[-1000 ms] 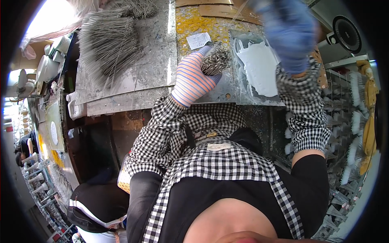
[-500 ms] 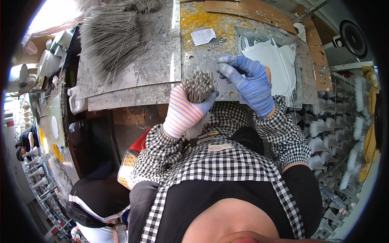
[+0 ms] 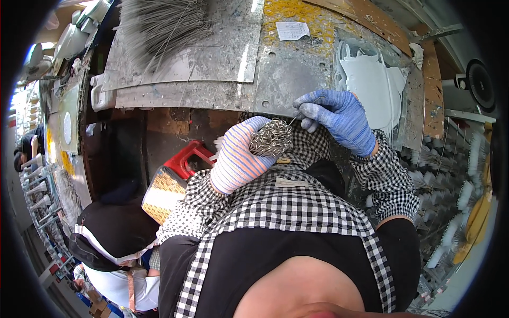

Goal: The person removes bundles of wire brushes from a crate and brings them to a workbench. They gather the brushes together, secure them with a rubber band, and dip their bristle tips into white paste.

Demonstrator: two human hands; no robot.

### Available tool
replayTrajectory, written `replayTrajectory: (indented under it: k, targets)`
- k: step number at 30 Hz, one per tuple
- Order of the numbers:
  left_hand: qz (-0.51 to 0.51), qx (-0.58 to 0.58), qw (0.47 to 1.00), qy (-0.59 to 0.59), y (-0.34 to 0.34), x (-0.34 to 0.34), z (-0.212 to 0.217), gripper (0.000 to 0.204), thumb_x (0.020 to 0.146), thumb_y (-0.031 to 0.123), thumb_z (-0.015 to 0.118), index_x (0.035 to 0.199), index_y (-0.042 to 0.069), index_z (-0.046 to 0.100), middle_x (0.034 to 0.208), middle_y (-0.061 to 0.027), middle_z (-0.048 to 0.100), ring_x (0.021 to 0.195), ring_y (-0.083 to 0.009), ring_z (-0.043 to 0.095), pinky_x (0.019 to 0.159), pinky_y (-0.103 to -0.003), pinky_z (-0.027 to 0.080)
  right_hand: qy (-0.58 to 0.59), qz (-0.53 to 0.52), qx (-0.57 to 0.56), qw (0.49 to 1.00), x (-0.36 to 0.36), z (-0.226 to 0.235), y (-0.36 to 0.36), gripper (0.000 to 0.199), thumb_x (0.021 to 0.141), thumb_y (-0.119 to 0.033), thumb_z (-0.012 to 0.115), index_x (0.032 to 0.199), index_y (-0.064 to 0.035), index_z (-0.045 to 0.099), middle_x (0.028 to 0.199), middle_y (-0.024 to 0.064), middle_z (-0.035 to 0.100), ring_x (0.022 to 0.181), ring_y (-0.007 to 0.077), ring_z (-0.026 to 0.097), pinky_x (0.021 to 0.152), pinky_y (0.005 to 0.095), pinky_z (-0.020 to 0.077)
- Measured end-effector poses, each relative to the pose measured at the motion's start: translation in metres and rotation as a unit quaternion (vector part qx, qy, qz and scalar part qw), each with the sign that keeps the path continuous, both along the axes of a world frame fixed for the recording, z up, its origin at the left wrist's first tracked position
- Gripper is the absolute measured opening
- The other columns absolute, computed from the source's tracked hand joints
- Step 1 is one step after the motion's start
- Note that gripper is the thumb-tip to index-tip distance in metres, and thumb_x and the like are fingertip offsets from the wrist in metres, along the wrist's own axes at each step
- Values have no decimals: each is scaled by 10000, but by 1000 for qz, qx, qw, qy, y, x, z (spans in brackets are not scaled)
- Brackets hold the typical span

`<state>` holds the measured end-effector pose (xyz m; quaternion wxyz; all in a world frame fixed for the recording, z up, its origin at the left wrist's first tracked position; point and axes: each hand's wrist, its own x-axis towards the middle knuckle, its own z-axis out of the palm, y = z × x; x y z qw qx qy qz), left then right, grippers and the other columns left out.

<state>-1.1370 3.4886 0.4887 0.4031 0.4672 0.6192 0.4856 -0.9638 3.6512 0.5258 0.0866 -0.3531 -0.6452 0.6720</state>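
At the far left corner of the metal workbench (image 3: 201,90) lies a loose heap of thin grey wires (image 3: 159,26), their long axis running roughly away from the person toward the bench's far edge, well apart from both hands. Nearer, just off the bench's near edge and close against the chest, the left hand (image 3: 238,159), in a striped pink-and-white glove, is curled shut around a bundle of wire ends (image 3: 271,137); the bundle's cut ends face up toward the camera, so its long axis seems to run down through the fist, though the lower part is hidden by the glove. Just to the right of it, touching or nearly so, the right hand (image 3: 336,119), in a blue glove, has thumb and forefinger pressed together on what looks like a single thin wire (image 3: 293,120) slanting from the fingertips toward the bundle's upper right rim; the wire is too fine to tell whether it has left the bundle. The right hand is the nearer to that strand, the left to the bundle. Beyond the right hand, at the bench's right edge, lie white sheets (image 3: 371,79) under clear film.
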Motion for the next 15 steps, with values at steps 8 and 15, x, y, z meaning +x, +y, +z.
replayTrajectory:
  k: [8, 15]
  targets:
    - [-2, 139, 986, 97, -62, -17, 6, 525, 622, 90, 840, 1114, 46, 662, 975, -155, 692, 921, -332, 684, 826, -387, 553, -41, -14, -62, 997, -23, 41, -65, 267, 958, -177, 653, 1035, 79, 662, 788, 73, 645, 608, 96, 551, 568, 216, 435]
    - [-42, 76, 996, 4, -113, -18, 42, 423, 738, 170, 781, 1127, 44, 672, 891, -161, 708, 838, -305, 708, 733, -360, 561, 38, -76, 35, 996, -2, 51, -128, 231, 938, -114, 687, 1088, 57, 649, 855, 105, 667, 693, 125, 614, 636, 241, 510]
